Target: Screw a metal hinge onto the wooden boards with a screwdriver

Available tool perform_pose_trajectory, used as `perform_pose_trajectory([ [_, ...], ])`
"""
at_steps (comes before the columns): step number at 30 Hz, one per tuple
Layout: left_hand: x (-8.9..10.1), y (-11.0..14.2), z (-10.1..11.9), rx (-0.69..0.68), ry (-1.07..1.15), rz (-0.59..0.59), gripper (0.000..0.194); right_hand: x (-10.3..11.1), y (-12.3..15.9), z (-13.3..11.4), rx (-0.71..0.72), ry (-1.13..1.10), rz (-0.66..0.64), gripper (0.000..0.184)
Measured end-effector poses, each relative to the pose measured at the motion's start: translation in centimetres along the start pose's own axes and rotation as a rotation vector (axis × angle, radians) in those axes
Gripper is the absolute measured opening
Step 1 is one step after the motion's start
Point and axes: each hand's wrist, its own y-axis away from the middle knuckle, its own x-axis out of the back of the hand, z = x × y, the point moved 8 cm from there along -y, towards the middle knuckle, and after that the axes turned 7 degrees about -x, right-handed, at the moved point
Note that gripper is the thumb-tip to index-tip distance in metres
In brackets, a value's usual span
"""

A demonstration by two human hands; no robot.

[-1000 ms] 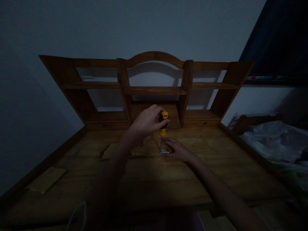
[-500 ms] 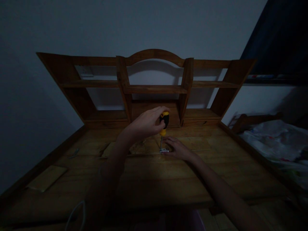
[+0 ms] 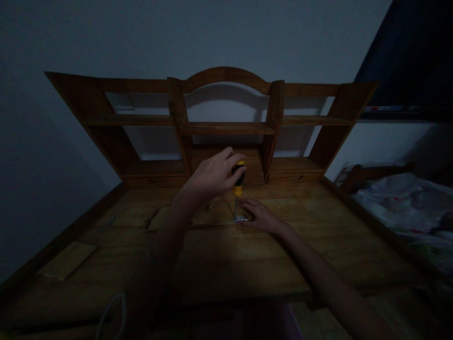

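Note:
My left hand [image 3: 211, 177] is wrapped round the yellow and black handle of a screwdriver [image 3: 238, 182], which stands upright with its tip on a small metal bracket [image 3: 240, 218]. The bracket lies on the wooden desk top [image 3: 247, 255]. My right hand [image 3: 260, 215] rests on the desk beside the bracket, with its fingertips pressed against it. The room is dim.
A wooden shelf unit [image 3: 219, 125] stands along the back of the desk. A thin wooden piece [image 3: 67, 260] lies at the front left, a small metal part [image 3: 108, 224] further back, a white cable [image 3: 109, 311] at the front edge. Bedding [image 3: 403, 208] lies at right.
My left hand has turned on the screwdriver handle, its fingers shifting round it. The view has tilted slightly; my right hand stays by the bracket.

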Motion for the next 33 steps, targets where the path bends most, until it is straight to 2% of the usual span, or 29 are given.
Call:
perform_pose_trajectory([
  [11,0.0,0.0,0.5,0.03,0.038,-0.034,0.025,0.0,0.0,-0.1,0.013,-0.004,-0.013,0.06],
  [20,-0.6,0.1,-0.9,0.131,-0.007,0.052,0.052,-0.1,0.1,-0.1,0.01,-0.008,-0.012,0.065],
  [26,-0.7,-0.2,-0.7,0.037,0.091,0.057,0.044,-0.1,0.1,-0.1,0.036,-0.004,0.001,0.06],
  [30,-0.7,-0.2,-0.1,-0.053,0.198,-0.022,0.037,-0.2,0.1,0.1,0.046,0.006,-0.003,0.058],
  [33,-0.8,-0.1,0.3,-0.085,0.24,-0.072,0.039,-0.2,0.1,0.1,0.047,0.003,-0.001,0.06],
])
